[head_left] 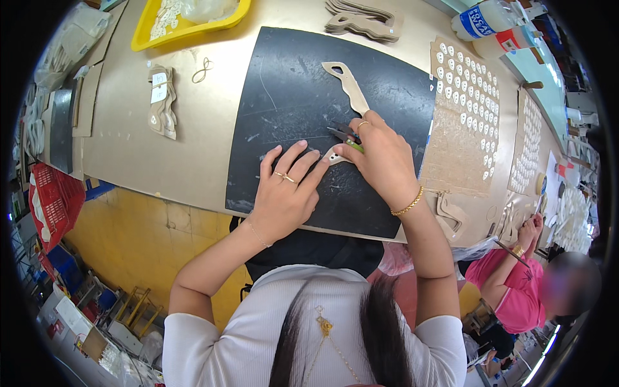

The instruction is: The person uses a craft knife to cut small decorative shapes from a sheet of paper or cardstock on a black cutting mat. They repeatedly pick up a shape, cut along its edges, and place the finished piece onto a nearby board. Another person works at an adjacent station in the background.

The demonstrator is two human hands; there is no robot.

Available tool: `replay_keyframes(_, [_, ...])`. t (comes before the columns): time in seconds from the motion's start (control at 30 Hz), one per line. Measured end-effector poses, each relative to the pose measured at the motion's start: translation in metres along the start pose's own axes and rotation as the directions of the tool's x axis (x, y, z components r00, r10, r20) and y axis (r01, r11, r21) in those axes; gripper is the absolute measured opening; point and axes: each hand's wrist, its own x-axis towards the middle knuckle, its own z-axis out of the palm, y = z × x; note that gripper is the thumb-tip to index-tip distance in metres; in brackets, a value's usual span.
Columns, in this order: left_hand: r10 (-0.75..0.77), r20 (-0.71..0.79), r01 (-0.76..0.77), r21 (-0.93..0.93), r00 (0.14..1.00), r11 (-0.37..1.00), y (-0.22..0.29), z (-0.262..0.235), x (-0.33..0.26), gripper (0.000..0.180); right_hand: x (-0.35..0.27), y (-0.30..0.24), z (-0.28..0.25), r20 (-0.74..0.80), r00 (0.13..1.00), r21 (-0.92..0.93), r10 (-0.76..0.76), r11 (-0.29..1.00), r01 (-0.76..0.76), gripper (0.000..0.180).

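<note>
A dark rubber mat (293, 84) lies in front of me. My right hand (385, 151) is closed around small dark-bladed snips (352, 143) with a bit of green at the handle. My left hand (288, 189) rests palm down on the mat, fingers apart, its index fingertip touching a pale cut piece (333, 157) with small dark holes. A beige wavy-edged cut piece (346, 82), with an opening at its far end, runs under my right hand. Whether the two pieces join beneath that hand is hidden.
Left of the mat lies a banded bundle of beige pieces (162, 103). A yellow tray (242, 16) and stacked pieces (364, 22) are at the back. On the right are a board of small white pieces (461, 148), bottles (483, 20) and a person in pink (509, 290).
</note>
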Motion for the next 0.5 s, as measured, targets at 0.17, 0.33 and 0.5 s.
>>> replay_keyframes(0.17, [0.032,0.022,-0.033,0.064,0.999,0.997,0.004,-0.005,0.002,0.050,-0.006,-0.001,0.000,-0.162,0.986,0.055,-0.045,0.997,0.054,0.030])
replay_keyframes(0.33, [0.005,0.014,-0.005,0.003,1.000,1.000,0.001,-0.003,0.006,0.055,-0.014,0.017,-0.003,-0.483,0.876,0.224,0.010,0.968,0.113,0.020])
replay_keyframes(0.5, [0.046,-0.011,-0.045,0.045,0.999,0.998,0.002,-0.005,0.014,0.050,-0.026,0.039,0.011,-0.428,0.895,0.210,0.125,0.977,-0.036,0.017])
